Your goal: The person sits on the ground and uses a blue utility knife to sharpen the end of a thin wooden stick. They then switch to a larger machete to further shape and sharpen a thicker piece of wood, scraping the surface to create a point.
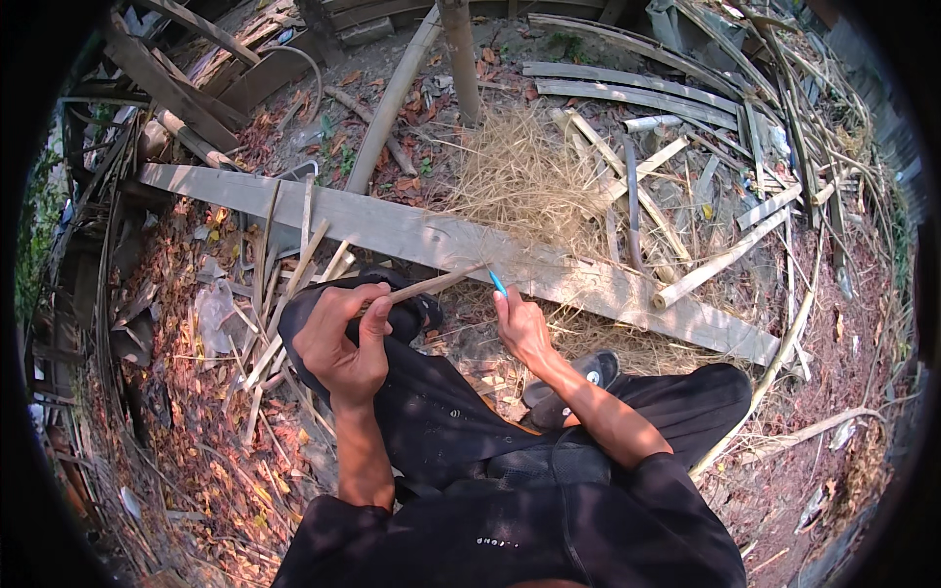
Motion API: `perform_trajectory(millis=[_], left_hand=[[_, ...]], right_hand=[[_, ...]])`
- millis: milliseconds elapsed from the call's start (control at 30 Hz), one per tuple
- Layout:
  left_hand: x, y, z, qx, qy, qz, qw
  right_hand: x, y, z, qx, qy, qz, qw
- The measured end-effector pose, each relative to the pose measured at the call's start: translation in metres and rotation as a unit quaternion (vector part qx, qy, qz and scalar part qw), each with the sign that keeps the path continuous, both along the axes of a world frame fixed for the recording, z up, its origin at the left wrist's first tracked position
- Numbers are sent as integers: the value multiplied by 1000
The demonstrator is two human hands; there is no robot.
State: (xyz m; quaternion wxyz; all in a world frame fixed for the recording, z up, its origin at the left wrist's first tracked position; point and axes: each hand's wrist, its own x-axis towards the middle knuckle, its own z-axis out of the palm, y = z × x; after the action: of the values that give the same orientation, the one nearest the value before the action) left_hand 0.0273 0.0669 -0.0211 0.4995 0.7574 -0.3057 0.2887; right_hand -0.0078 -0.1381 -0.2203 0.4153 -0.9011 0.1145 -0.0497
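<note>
My left hand (343, 343) is closed round one end of a narrow flat strip of wood or bamboo (439, 282). The strip points away to the right, over the long grey plank (343, 220) in front of me. In my right hand (525, 329) is a slim blue pen-like tool (498, 282), its upper end right by the strip's far tip. Whether the two touch, I cannot tell. My right fingers hide the tool's lower part, so its exact kind does not show.
Dry straw (520, 167) lies heaped beyond the plank. A bamboo pole (725, 250) and several slats rest at the right. Thin sticks (294, 284) lean on the plank's left part, near a clear plastic bag (216, 318). A wooden post (459, 69) stands at the back.
</note>
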Motion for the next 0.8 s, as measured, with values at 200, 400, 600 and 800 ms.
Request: perform_trajectory(millis=[200,400,600,800], left_hand=[[2,-4,-1,-35,21,7,999],[1,2,-3,-34,29,19,999],[3,-4,-2,-43,17,-17,999],[2,2,-3,-8,5,-28,1000]], right_hand=[[-6,-17,-52,-98,78,-21,992],[0,-3,-31,4,30,-38,999],[-3,-19,-75,-70,61,-43,995],[-1,-9,-46,43,68,-72,994]])
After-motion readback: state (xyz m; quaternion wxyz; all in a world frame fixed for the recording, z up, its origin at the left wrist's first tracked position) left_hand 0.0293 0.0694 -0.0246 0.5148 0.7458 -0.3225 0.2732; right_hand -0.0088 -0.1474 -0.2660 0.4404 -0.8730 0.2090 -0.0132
